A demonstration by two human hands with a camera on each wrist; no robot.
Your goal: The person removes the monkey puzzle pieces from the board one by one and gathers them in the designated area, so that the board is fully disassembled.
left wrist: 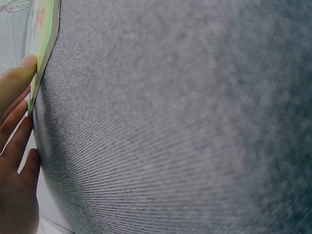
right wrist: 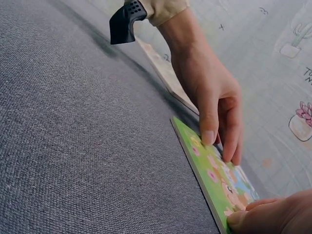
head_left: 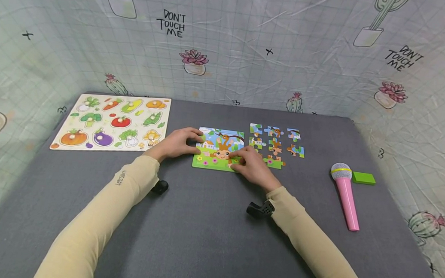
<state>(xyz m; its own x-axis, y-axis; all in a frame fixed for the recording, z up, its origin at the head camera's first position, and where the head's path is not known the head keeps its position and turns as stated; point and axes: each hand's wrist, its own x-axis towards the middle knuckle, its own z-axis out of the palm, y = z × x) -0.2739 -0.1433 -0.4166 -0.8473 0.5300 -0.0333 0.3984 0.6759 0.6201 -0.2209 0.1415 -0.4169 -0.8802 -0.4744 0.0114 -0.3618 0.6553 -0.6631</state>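
In the head view a jigsaw puzzle (head_left: 218, 150) with a cartoon animal among flowers lies flat mid-table. My left hand (head_left: 176, 143) grips its left edge, thumb on the near part and fingers farther back. Over the lower right portion, my right hand (head_left: 252, 165) bends inward, thumb and index fingertips on the picture. Whether a loose piece lies under those fingertips is hidden. From the right wrist view, the left thumb presses the top face of the puzzle (right wrist: 207, 168). Directly right of the puzzle are loose puzzle pieces (head_left: 275, 147) in rough rows, partly covered by the right hand.
At the back left lies a vegetable picture board (head_left: 108, 131). A pink toy microphone (head_left: 347, 199) and a green block (head_left: 364, 178) lie to the right on the grey table (head_left: 208, 232). Patterned cloth (head_left: 235, 66) hangs behind and at both sides.
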